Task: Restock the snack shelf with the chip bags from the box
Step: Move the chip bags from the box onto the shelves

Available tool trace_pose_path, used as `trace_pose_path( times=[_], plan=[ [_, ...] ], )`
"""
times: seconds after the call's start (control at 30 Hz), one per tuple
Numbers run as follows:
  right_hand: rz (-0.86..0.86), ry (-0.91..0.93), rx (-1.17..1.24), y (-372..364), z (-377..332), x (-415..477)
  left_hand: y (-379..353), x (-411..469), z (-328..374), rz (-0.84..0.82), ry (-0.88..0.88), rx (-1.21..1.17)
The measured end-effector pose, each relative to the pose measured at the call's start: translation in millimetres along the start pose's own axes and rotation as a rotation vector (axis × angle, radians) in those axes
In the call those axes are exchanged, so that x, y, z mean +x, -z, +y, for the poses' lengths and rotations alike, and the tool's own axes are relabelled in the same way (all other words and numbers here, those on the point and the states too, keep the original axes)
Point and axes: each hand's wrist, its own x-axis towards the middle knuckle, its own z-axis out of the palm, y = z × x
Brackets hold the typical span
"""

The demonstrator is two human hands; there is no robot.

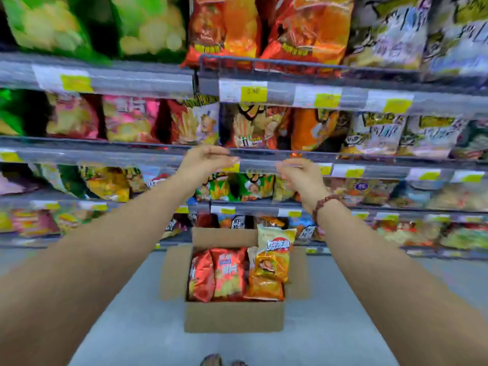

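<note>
An open cardboard box (233, 317) stands on the floor below me. It holds red chip bags (219, 273), orange ones (265, 286) and an upright yellow bag (276, 245). Both my arms reach out toward the snack shelf (105, 155). My left hand (207, 161) and my right hand (297, 175) hover empty in front of the shelf edge, fingers loosely apart, a short gap between them. A bead bracelet sits on my right wrist. Motion blur softens the picture.
Several tiers of shelves packed with chip bags fill the view, with price tags (253, 92) along the rails. A wire basket rail (272, 63) juts out on the upper right tier. Grey floor surrounds the box. My shoe tips (223, 361) show at the bottom.
</note>
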Motion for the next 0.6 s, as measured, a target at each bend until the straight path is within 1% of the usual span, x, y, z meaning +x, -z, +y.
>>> trace_pose_path(
  times=[0.1,0.2,0.27,0.33,0.4,0.5,0.57,0.6],
  plan=[
    [0.009,-0.130,-0.024,-1,87,17,-29,10,-81,-0.026,0.114,-0.006],
    [-0.013,-0.282,-0.047,1,176,28,-56,17,-171,-0.098,0.283,-0.019],
    [0.010,-0.348,-0.100,5,229,35,-73,23,-220,-0.111,0.347,0.001],
    [0.035,-0.399,-0.072,11,280,44,-92,29,-265,-0.110,0.433,-0.004],
    [0.072,-0.401,-0.084,17,315,48,-112,33,-303,-0.141,0.500,-0.032],
    [0.133,-0.454,-0.124,24,370,57,-142,37,-355,-0.152,0.568,-0.046],
    [0.164,-0.519,-0.076,30,404,63,-160,42,-391,-0.177,0.608,-0.022],
    [0.147,-0.552,-0.028,31,419,66,-167,43,-404,-0.189,0.616,-0.006]
  ],
)
